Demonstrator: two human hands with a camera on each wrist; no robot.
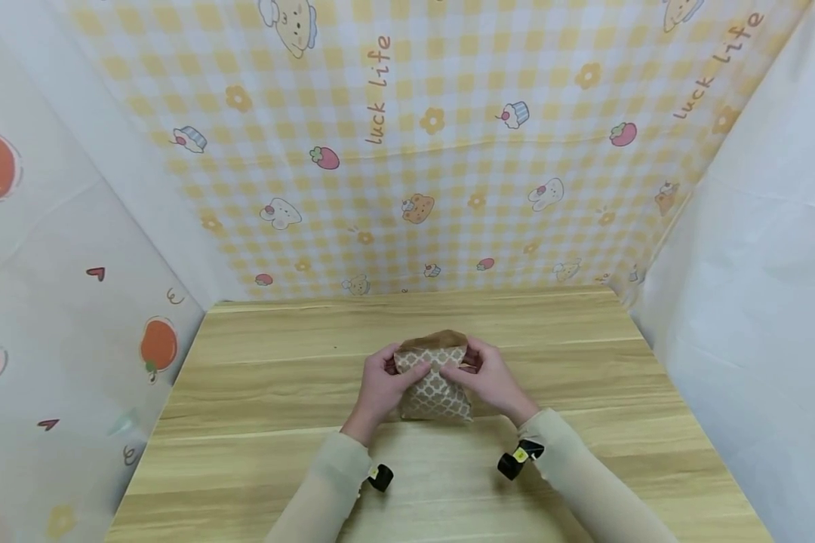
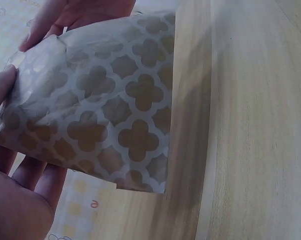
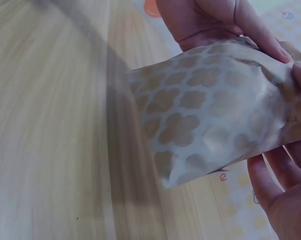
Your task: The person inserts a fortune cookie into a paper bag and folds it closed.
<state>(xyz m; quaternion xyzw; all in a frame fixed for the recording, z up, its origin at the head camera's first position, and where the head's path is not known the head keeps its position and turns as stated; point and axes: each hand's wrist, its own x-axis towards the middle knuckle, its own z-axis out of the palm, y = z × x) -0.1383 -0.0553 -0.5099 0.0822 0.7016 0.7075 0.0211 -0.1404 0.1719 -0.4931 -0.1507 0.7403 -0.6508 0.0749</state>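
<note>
Between both hands is a brown paper bag [image 1: 435, 392] with a white lattice pattern. My left hand [image 1: 382, 385] grips its left edge, thumb across the front and fingers behind. On the opposite edge, my right hand [image 1: 490, 377] holds it the same way, the two thumbs pointing toward each other near the top. A plain brown strip of the bag shows above the thumbs at the top edge. In the left wrist view the paper bag [image 2: 115, 100] bulges and creases near the thumbs. The right wrist view shows the bag [image 3: 190, 110] with its lower end over the wood.
The wood-grain table [image 1: 258, 377] spreads around the hands. Behind it hangs a yellow checked cloth [image 1: 462, 166] with cartoon prints. White sheets stand at the left [image 1: 54, 302] and right [image 1: 747, 249]. A small black wrist camera [image 1: 380, 477] sits on the left cuff, another on the right.
</note>
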